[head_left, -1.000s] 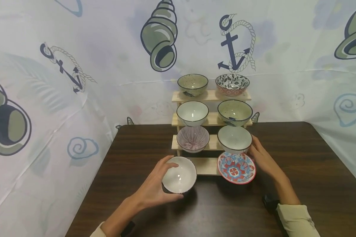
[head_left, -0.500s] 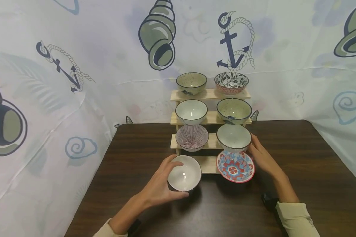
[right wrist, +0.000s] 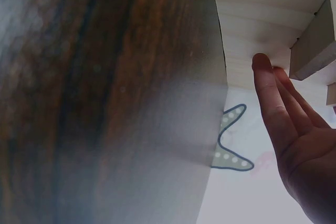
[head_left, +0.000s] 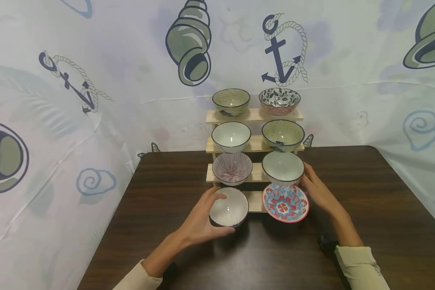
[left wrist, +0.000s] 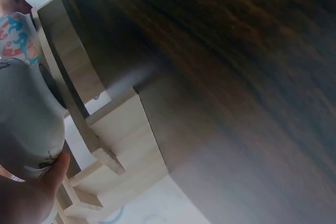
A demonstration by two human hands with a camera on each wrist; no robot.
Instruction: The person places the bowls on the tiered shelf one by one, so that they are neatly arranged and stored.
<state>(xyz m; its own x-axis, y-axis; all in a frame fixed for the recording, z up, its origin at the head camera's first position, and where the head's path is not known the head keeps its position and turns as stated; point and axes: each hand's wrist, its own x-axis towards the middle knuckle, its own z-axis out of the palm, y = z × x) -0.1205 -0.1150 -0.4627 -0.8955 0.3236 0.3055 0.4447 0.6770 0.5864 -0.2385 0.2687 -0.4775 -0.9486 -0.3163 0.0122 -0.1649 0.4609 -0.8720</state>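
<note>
My left hand (head_left: 203, 219) grips a white bowl (head_left: 229, 207), thumb on its near side and fingers over the far rim. The bowl overlaps the left part of the lowest shelf of a wooden tiered stand (head_left: 255, 201); its pale outer side (left wrist: 31, 121) shows in the left wrist view with the thumb against it. My right hand (head_left: 319, 191) is at the stand's right side, beside a plain white bowl (head_left: 283, 167) and a red-and-blue patterned bowl (head_left: 285, 203). In the right wrist view its straight fingers (right wrist: 270, 90) lie against the wooden side panel (right wrist: 257, 30).
On the upper tiers sit a purple striped bowl (head_left: 232, 168), another white bowl (head_left: 231, 137), a green speckled bowl (head_left: 283, 135), a second green one (head_left: 231, 101) and a black-leaf bowl (head_left: 279, 100). The dark wooden table (head_left: 268, 257) meets a printed cloth (head_left: 130, 72) behind.
My left hand has carried the white bowl rightward and slightly away, in toward the lowest shelf. My right hand stays at the stand's side. The head view has shifted slightly.
</note>
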